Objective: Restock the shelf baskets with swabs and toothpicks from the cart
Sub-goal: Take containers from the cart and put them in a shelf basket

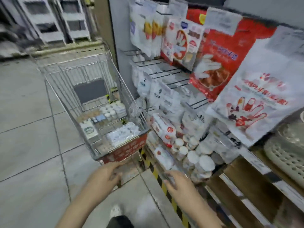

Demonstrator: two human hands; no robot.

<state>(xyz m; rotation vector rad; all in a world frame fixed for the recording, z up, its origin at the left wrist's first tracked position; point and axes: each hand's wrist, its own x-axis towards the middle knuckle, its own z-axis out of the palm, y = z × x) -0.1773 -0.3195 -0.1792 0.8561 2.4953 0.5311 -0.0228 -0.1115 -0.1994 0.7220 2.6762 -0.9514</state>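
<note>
Both my forearms reach forward and down from the bottom of the head view. My left hand sits just below the red handle bar of the cart, fingers loosely curled toward it; blur keeps me from telling whether they actually grip anything. My right hand is extended toward the low shelf basket, fingers fairly straight and slightly spread, close to the front edge; I cannot tell whether it touches or holds a pack.

The wire cart stands on the grey tiled floor, just left of the shelving. Inside it lie white round tubs near the far end, a white box with a green label at the near left, and wrapped white packs against the handle end.

The shelf basket holds white-lidded round tubs crowded together, with red-and-white packets beside them. Above hang bags of disposable gloves.
</note>
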